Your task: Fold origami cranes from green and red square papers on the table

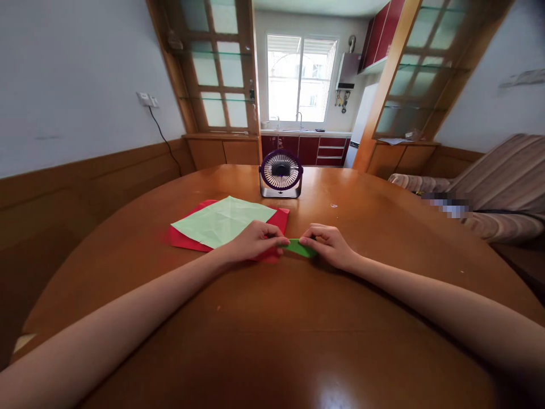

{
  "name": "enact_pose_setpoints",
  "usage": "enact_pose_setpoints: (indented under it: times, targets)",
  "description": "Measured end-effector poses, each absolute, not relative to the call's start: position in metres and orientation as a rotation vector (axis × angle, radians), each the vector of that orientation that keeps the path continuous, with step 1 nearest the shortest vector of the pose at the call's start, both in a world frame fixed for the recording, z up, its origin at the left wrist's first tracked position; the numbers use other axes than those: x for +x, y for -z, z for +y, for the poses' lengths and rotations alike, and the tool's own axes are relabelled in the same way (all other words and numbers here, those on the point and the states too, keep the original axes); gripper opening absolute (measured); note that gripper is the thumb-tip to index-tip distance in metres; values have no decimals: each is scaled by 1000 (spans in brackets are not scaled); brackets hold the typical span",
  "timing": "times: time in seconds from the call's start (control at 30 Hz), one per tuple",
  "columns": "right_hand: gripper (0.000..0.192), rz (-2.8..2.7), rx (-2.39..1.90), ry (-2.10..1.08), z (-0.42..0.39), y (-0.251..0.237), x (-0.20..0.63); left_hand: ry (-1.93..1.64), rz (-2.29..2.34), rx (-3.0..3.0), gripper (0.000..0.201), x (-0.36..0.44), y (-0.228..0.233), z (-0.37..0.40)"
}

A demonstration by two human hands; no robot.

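I'm seeing both hands meeting at mid-desk over a small folded strip of bright green paper (300, 248). My left hand (255, 241) is pinching the strip's left end, fingers (277, 234) curled closed on it, knuckles up. My right hand (330, 244) is pinching the right end the same way, fingers closed on the paper, thumb side tucked under where I can't see it. The strip is sitting low at the round glossy brown wooden desk (298, 329), between the two hands; can't tell whether it's touching the surface or lifted slightly. Left hand is overlapping the near corner of a flat red paper sheet (183, 238). A creased pale green paper sheet (223, 220) is lying on top of the red one, just left of the hands. A small purple-rimmed desk fan (281, 174) is standing upright behind the sheets, well apart from the hands, facing me.
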State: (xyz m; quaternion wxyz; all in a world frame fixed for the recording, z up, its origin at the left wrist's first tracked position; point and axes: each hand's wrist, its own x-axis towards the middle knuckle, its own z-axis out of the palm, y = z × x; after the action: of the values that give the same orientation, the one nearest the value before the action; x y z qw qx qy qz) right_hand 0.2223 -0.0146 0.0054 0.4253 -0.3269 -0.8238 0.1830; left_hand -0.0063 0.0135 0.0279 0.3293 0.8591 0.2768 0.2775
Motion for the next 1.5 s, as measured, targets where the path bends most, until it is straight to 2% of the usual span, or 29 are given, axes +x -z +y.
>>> enact_pose_setpoints:
  times: [0.2,0.37,0.6,0.87,1.5]
  targets:
    - [33,-2012,-808,-577,-12,-5,223,-924,823,2266,37,-7,-27,20]
    - [34,-1957,-859,-681,-10,-3,224,-680,706,2084,25,-11,-30,23]
    - [34,-1888,-899,-815,-8,-3,224,-840,853,2034,38,-13,-19,34]
    - [37,-1773,-1001,-969,-8,-5,226,-743,792,1850,32,-20,-24,34]
    - [39,-1681,-1070,-1139,-6,-6,227,-698,835,2171,38,-20,-31,31]
